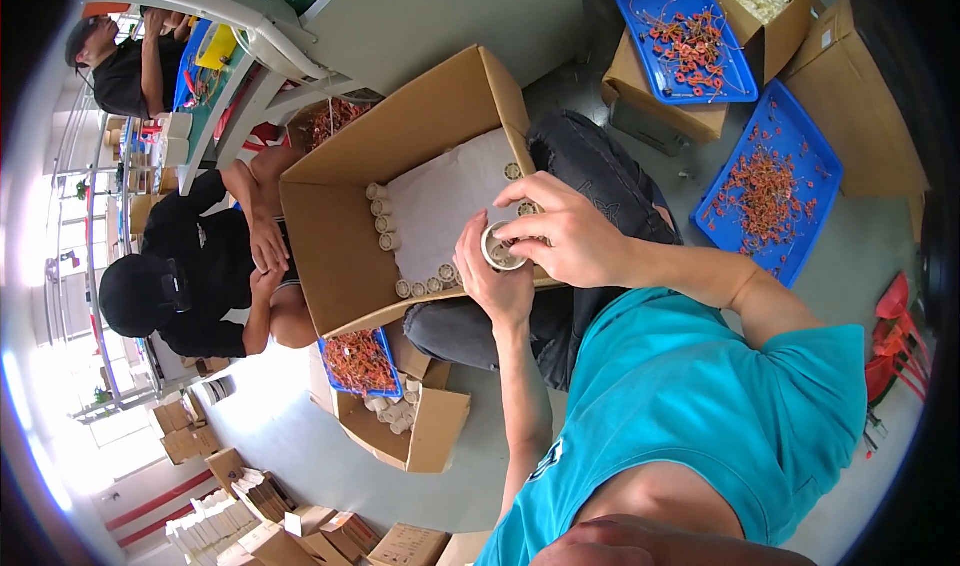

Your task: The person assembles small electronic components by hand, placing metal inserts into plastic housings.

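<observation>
My left hand (491, 278) wraps round a white round plastic housing (503, 257), its open end turned up and small parts visible inside. Over its rim bends my right hand (575, 228), thumb and fingertips close together at the opening; what they pinch, if anything, is too small to make out. Both hands are above the near side of an open cardboard box (335, 221) leaning at my legs. A white sheet (450, 181) lines the box. Similar white housings (383, 216) stand in rows along its edges, some partly hidden behind my right hand.
Blue trays (822, 181) with loose red-orange wired parts lie on the right; another blue tray (390, 351) sits beside a small carton of white housings (400, 416). A person in a black cap (140, 296) sits at the left. Stacked cartons (410, 544) line the lower left.
</observation>
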Demonstrator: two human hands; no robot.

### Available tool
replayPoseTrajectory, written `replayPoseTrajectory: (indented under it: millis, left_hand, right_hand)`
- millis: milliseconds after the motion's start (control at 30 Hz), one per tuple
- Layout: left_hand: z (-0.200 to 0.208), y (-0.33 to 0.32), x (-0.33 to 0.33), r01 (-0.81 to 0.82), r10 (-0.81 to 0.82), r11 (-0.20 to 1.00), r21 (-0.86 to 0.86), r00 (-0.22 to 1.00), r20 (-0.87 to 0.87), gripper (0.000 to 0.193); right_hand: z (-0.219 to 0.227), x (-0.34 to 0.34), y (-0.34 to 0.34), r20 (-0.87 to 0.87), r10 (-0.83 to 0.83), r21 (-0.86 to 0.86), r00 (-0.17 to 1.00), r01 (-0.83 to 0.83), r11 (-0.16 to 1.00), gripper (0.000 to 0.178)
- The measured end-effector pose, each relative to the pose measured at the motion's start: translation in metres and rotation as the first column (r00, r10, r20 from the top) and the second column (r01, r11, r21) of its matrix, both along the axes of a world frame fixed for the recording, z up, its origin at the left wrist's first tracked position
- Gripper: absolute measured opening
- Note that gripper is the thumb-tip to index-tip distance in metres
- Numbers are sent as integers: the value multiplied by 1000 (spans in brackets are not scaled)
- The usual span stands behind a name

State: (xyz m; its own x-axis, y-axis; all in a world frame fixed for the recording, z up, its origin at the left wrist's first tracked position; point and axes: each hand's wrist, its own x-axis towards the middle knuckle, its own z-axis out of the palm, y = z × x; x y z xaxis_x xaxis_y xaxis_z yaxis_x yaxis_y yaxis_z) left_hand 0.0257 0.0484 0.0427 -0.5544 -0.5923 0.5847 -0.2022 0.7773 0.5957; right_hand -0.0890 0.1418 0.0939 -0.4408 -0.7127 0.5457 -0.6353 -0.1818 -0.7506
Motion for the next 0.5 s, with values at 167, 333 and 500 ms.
replayPoseTrajectory:
  millis: [167, 333, 500]
  left_hand:
    - [-2, 1, -3, 5, -1, 998, -63, 998, 63, 54]
    - [1, 6, -3, 38, -38, 999, 20, 999, 9, 51]
    - [4, 8, -6, 77, -76, 996, 40, 997, -8, 51]
  right_hand:
    - [-14, -4, -9, 137, 121, 144, 983, -141, 979, 16]
    - [-8, -8, -7, 145, 160, 266, 976, -194, 944, 15]
    - [-8, -5, -2, 114, 99, 301, 989, -129, 945, 11]
